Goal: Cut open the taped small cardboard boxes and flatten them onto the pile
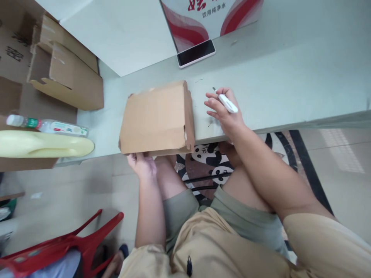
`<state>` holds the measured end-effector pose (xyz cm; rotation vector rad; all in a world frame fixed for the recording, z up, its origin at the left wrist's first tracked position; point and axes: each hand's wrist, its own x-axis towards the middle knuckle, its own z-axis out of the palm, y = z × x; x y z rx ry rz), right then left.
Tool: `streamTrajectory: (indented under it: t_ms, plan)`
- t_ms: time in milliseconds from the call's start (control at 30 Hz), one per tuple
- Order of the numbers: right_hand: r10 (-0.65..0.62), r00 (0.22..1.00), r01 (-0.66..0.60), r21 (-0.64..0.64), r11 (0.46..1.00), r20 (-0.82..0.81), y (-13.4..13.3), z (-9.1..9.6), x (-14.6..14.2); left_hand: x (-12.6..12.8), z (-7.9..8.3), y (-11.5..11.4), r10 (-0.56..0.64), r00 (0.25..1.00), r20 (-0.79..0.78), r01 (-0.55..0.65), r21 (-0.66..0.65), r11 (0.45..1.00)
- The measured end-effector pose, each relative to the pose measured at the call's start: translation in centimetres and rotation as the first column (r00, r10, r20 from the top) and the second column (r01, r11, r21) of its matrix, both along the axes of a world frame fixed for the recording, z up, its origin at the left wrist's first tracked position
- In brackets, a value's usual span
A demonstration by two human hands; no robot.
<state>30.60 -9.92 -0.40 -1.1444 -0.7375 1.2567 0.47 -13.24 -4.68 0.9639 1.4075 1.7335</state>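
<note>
A closed brown cardboard box (158, 117) lies on the pale green table (290, 81), overhanging its near edge. My left hand (142, 164) grips the box's near edge from below, fingers curled under it. Just right of the box, my right hand (224, 112) rests on the table and holds a small white utility knife (227, 103), its tip pointing away from me.
A phone (196, 53) lies face up at the back beside a red and white sign (208, 17). Folded cardboard boxes (58, 65) stand at the left, with a water bottle (46, 125) and a yellow object (43, 143). A red chair (66, 241) is at lower left.
</note>
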Motion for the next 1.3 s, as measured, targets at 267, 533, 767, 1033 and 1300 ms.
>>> streamTrajectory:
  t_ms: [267, 533, 767, 1033, 1300]
  plan:
    - [0.037, 0.993, -0.039, 0.017, 0.999, 0.11, 0.4, -1.8, 0.6, -0.8, -1.2, -0.3, -0.123, 0.789, -0.601, 0.1, -0.072, 0.992]
    - [-0.025, 0.912, -0.02, 0.105, 0.994, 0.41, 0.5, -3.1, 2.4, -3.4, 0.3, -0.4, -0.544, 0.534, -0.647, 0.42, -0.355, 0.835]
    - [-0.063, 0.992, 0.04, 0.213, 0.976, 0.105, 0.2, -0.7, 1.7, -1.5, 3.1, 5.2, -0.25, 0.91, -0.33, 0.198, -0.184, 0.963]
    - [-0.141, 0.984, 0.122, 0.167, 0.978, 0.11, 0.9, -0.6, 1.7, 1.4, 3.6, 11.6, -0.24, 0.919, -0.313, 0.21, -0.127, 0.97]
    - [-0.258, 0.94, 0.226, 0.16, 0.961, 0.224, -0.6, -0.3, 2.4, 2.5, 2.9, 13.4, -0.285, 0.938, -0.195, 0.252, -0.178, 0.951]
